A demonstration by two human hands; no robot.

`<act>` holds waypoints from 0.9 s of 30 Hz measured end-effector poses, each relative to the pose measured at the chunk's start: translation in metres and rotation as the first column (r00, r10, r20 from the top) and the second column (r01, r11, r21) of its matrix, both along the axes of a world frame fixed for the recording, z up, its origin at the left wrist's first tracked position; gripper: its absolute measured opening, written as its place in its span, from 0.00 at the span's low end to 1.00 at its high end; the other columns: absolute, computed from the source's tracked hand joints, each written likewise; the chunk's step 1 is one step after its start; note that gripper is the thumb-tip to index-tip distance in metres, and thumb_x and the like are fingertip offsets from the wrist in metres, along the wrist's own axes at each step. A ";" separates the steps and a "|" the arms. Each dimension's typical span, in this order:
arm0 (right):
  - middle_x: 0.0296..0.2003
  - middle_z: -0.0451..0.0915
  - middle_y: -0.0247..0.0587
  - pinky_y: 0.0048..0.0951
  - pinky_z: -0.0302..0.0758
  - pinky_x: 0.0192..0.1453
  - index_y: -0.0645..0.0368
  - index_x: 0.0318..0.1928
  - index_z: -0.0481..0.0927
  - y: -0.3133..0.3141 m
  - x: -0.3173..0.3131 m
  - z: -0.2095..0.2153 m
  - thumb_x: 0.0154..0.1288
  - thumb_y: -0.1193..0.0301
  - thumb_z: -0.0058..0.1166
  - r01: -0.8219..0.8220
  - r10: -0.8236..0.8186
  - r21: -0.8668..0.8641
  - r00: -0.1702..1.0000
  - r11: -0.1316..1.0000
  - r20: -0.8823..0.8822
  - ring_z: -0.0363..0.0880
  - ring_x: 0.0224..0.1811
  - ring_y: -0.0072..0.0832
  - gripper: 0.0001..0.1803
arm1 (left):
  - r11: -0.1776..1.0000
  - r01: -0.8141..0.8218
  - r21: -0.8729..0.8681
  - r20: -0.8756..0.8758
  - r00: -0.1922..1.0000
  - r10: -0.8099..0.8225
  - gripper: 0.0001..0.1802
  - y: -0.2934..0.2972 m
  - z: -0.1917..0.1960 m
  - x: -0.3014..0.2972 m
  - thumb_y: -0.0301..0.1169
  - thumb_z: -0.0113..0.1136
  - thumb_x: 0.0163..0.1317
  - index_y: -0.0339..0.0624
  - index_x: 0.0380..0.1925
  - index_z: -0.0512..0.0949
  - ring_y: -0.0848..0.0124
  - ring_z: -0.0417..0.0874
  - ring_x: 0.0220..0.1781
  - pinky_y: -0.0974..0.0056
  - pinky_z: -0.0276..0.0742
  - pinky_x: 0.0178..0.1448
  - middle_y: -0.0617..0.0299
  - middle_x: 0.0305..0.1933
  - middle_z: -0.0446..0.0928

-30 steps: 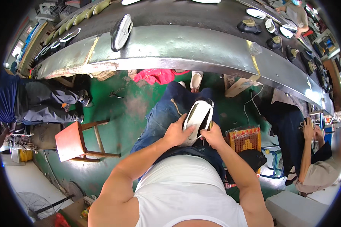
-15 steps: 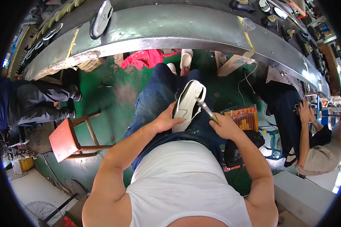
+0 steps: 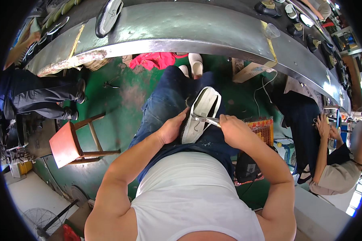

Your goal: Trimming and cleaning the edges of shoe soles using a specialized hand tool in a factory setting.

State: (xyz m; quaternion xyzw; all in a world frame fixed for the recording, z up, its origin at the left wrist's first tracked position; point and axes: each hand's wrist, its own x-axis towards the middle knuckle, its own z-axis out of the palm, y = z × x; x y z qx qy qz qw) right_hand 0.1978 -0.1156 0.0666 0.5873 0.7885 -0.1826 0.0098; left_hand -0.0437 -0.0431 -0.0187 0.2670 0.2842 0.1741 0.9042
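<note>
White shoe (image 3: 201,114) lies sole-up on my lap, left hand (image 3: 172,128) closed around its side. My right hand (image 3: 233,129) is closed on metal pliers (image 3: 205,119), tips touching the shoe's edge.

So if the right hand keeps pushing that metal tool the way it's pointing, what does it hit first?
Most likely the white shoe: the right hand aims the tool leftward, its tip already at the shoe's edge, with the left hand just beyond.

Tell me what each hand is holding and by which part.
The left hand grips the white, dark-soled shoe by its side near the heel, on the lap. The right hand holds slim metal pliers by the handles, tip at the shoe.
</note>
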 end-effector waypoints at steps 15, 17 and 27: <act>0.31 0.78 0.53 0.48 0.77 0.41 0.64 0.40 0.73 -0.010 -0.030 -0.034 0.60 0.71 0.59 0.122 -0.125 -0.028 0.972 0.992 -0.200 0.80 0.36 0.52 0.12 | 0.889 0.002 0.459 -0.606 0.732 0.311 0.36 0.002 -0.022 0.023 0.54 0.26 0.78 0.37 0.67 0.69 0.55 0.73 0.67 0.60 0.66 0.70 0.43 0.63 0.74; 0.32 0.78 0.54 0.48 0.76 0.42 0.65 0.41 0.72 -0.008 -0.019 -0.030 0.60 0.72 0.59 0.109 -0.123 -0.082 0.973 0.991 -0.195 0.80 0.38 0.53 0.13 | 0.758 0.158 0.633 -0.648 0.643 0.407 0.31 0.000 -0.025 0.022 0.47 0.31 0.79 0.34 0.61 0.74 0.45 0.80 0.59 0.57 0.73 0.64 0.37 0.53 0.79; 0.31 0.81 0.51 0.46 0.79 0.40 0.63 0.39 0.74 -0.001 0.000 -0.051 0.68 0.67 0.54 0.318 -0.329 -0.089 0.923 0.944 -0.197 0.82 0.32 0.50 0.11 | 0.200 0.464 0.863 -0.501 0.731 0.463 0.28 -0.003 -0.019 0.011 0.39 0.44 0.75 0.56 0.73 0.59 0.44 0.80 0.57 0.52 0.79 0.59 0.42 0.74 0.59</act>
